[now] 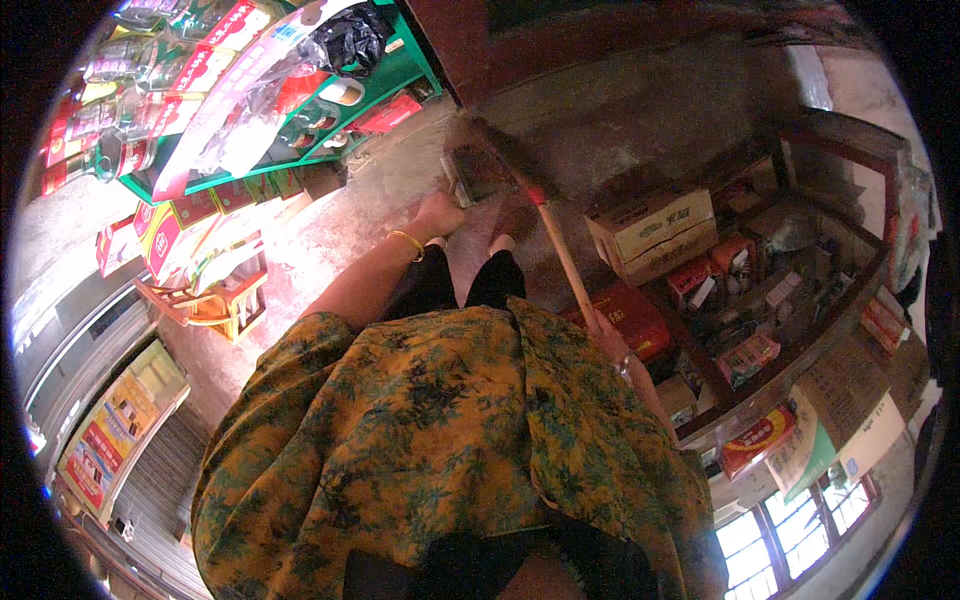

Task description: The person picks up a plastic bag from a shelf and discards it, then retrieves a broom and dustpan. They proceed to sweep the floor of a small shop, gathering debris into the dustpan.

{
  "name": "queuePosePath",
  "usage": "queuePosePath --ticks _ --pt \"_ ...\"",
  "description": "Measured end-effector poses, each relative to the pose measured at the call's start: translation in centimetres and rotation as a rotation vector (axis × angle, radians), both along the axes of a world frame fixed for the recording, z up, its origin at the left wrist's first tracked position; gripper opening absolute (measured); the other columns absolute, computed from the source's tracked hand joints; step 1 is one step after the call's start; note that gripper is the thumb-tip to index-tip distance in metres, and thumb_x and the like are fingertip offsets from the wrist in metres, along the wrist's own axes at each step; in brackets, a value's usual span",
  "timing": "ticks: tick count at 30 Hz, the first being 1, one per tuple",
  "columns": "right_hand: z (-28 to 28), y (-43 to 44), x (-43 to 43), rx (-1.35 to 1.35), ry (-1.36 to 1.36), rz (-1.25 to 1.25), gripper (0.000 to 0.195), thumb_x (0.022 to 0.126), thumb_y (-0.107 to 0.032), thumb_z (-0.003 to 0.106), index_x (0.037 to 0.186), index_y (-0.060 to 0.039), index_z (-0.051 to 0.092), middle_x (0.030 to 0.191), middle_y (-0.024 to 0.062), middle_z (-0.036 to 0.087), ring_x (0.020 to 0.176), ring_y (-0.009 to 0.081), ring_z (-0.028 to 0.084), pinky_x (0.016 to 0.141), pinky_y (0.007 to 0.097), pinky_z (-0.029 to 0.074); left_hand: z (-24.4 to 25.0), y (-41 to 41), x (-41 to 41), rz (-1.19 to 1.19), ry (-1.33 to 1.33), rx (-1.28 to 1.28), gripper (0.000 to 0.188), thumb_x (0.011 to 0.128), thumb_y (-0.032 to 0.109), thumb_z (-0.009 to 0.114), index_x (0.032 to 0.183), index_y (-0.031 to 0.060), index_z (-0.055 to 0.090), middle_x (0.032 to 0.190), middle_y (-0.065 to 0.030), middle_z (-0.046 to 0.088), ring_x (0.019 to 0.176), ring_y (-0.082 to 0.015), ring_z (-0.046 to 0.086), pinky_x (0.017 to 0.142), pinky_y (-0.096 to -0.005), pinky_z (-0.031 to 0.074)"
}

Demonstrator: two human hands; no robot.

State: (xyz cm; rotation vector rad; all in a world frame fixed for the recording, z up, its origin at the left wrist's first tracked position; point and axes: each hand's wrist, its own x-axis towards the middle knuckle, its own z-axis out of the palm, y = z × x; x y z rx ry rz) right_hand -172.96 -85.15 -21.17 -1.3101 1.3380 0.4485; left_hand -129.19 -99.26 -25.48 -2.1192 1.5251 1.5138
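Note:
My left hand (pixel 441 215) reaches down in front of my feet, its fingers closed at the edge of a dustpan (pixel 461 180); its grip there is partly hidden. A gold-coloured bangle is on that wrist. My right hand (pixel 606 337) is wrapped around the wooden handle (pixel 566 259) of a broom. That handle slants up and left through a red collar to the dark broom head (pixel 499 146), which lies low by the floor, just right of the dustpan. The broom head is dim and blurred.
On the left stand a green shelf (pixel 311 159) with bottles, cartons beneath it, and a small wooden chair (pixel 240 304). To the right are a cardboard box (pixel 652 232), a red box (pixel 634 319) and a wood-framed display case (pixel 780 375) holding small packets.

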Motion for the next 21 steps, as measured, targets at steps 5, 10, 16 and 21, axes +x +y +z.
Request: queuePosePath --ticks 5,10,16,21 --pt "-3.5 1.2 -0.7 -0.406 -0.01 0.184 0.064 0.084 -0.035 0.047 0.132 -0.0085 0.015 0.122 0.0142 0.038 0.092 0.0206 0.052 0.07 0.0334 0.045 -0.4 0.2 0.2 0.049 -0.001 0.054 0.044 0.065 0.036 0.051 0.086 -0.0021 0.06 0.088 -0.0246 0.057 0.086 -0.035 0.056 0.074 -0.0387 0.045" --pt "-7.5 1.2 6.6 -0.302 -0.002 0.262 0.065 0.083 -0.035 0.047 0.134 -0.0117 0.012 0.125 0.0123 0.036 0.094 0.0191 0.051 0.069 0.0345 0.045 -5.3 1.1 -0.2 0.042 0.136 -0.242 0.049 0.064 0.042 0.053 0.087 -0.0014 0.06 0.09 -0.0244 0.057 0.088 -0.0334 0.056 0.076 -0.0385 0.045" --pt "-1.5 2.3 12.1 0.178 -0.142 -0.172 0.066 0.081 -0.033 0.05 0.133 -0.0118 0.016 0.127 0.0087 0.035 0.1 0.0186 0.047 0.074 0.0347 0.043 -7.5 0.5 0.6 -0.17 0.113 -0.342 0.055 0.066 0.05 0.051 0.089 0.0001 0.06 0.093 -0.022 0.057 0.091 -0.0332 0.055 0.078 -0.0387 0.044" --pt "3.9 5.3 10.4 0.342 -0.302 -0.595 0.066 0.079 -0.031 0.052 0.132 -0.0119 0.02 0.128 0.0058 0.034 0.105 0.0181 0.044 0.078 0.0348 0.042 -4.6 -0.5 1.2 -0.279 -0.012 -0.154 0.051 0.068 0.047 0.05 0.093 0.003 0.058 0.092 -0.0196 0.058 0.089 -0.0329 0.055 0.077 -0.038 0.044"
